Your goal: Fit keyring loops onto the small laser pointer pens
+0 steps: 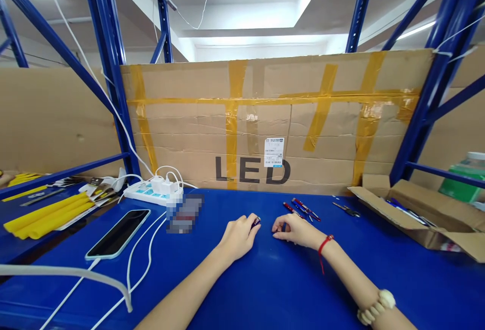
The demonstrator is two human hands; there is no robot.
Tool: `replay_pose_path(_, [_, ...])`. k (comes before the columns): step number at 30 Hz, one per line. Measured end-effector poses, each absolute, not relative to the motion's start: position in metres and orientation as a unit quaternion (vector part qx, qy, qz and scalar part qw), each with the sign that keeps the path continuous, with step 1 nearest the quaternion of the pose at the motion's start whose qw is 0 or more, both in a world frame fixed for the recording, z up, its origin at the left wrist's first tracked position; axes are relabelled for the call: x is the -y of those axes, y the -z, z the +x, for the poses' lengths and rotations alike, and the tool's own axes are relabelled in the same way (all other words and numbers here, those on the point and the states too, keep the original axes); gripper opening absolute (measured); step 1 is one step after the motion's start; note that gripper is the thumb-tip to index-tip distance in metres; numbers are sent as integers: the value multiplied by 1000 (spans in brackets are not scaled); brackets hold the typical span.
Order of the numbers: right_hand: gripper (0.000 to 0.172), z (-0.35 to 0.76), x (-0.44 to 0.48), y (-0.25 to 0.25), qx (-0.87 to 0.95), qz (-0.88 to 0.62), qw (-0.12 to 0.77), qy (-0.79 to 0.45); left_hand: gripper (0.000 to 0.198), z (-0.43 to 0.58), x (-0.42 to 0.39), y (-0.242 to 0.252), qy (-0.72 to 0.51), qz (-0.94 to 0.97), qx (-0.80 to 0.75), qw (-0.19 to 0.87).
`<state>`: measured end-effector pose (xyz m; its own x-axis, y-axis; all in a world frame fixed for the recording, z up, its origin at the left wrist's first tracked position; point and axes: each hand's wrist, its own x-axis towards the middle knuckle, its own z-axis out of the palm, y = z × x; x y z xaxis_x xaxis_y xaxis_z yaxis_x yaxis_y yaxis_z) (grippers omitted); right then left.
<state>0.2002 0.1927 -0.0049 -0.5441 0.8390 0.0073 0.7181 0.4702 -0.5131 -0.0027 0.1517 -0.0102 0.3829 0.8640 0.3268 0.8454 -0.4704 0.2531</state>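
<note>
My left hand point(239, 237) is closed above the blue tabletop, left of my right hand. Between its thumb and fingers shows a small dark piece with a shiny end point(256, 222); most of it is covered by the fingers. My right hand point(297, 229) has its fingers curled in toward the thumb, low over the table; whatever is in that pinch, if anything, is hidden. Just beyond the right hand lie several red and blue pens point(306, 209). A pair of scissors point(346, 209) rests to their right.
An open cardboard box point(413, 214) with pens inside stands at right. On the left are a phone point(118, 234), white cables, a power strip point(146, 192) and yellow rolls point(49, 214). A taped cardboard panel point(197, 133) closes the back between blue posts point(117, 82).
</note>
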Motion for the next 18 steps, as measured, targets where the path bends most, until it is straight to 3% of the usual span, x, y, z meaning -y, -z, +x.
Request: replay_pose_path(18, [13,189,-187,4,867,-441,202,-114,22,-5,-158,11,-204,830,-517,49])
